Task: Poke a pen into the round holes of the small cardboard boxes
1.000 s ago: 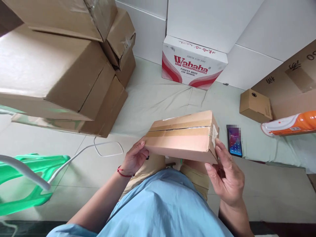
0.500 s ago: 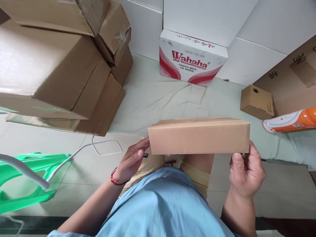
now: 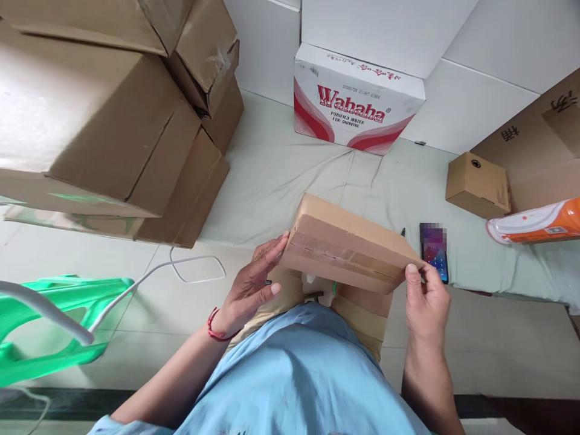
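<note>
A flat brown cardboard box (image 3: 343, 254) is held up over my lap, tilted, its taped face turned toward me. My right hand (image 3: 426, 302) pinches its right corner, thumb on the near face and fingers behind. At the box's left end, the outstretched fingers of my left hand (image 3: 254, 287) rest against the edge. The thumb there stands away from the cardboard, so that hand is open. A red string bracelet (image 3: 215, 326) circles my left wrist. Just beyond my right hand, a phone (image 3: 434, 252) with a lit screen lies on the pale green cloth (image 3: 272, 175).
Large cardboard boxes (image 3: 104, 115) are stacked at left. A white-and-red Wahaba-style water carton marked Wahaha (image 3: 353, 109) stands against the wall. At right are a small brown box (image 3: 478, 184) and an orange-and-white bottle (image 3: 534, 222). A green plastic stool (image 3: 49, 362) and white cable (image 3: 149, 275) are lower left.
The box has tipped and turned, its right end lower, so its taped face now shows. My right hand moved left with it. The phone has come into sight. My left thumb has spread outward.
</note>
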The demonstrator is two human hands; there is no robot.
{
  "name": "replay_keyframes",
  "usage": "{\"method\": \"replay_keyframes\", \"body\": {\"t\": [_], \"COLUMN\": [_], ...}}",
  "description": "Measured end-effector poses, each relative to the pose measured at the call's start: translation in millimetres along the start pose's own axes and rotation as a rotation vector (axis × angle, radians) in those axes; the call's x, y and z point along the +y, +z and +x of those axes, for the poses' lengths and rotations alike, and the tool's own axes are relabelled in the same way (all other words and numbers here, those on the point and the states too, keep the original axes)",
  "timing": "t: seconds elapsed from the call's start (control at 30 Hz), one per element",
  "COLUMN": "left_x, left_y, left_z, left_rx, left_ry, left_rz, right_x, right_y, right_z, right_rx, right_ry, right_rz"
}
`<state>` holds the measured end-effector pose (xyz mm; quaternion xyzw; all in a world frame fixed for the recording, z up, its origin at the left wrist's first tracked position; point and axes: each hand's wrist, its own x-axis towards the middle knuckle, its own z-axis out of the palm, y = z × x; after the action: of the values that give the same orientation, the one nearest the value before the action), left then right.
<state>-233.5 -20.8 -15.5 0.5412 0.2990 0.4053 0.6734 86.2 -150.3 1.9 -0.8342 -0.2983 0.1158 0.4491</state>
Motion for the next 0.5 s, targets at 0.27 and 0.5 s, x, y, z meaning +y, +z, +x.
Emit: {"method": "replay_keyframes", "body": {"t": [0.27, 0.5], "left_x": [23, 13], "left_y": [9.1, 8.9], "left_z": [1, 8], "left_rx": [-0.171, -0.045], "left_ry": [0.251, 0.264], "left_rz": [0.237, 0.331], "right_x": [22, 18], "right_y": [16, 4], "right_z": [14, 14], "right_rx": [-0.013, -0.076], "right_ry": [0.026, 0.099], "right_rz": [0.148, 0.423]}}
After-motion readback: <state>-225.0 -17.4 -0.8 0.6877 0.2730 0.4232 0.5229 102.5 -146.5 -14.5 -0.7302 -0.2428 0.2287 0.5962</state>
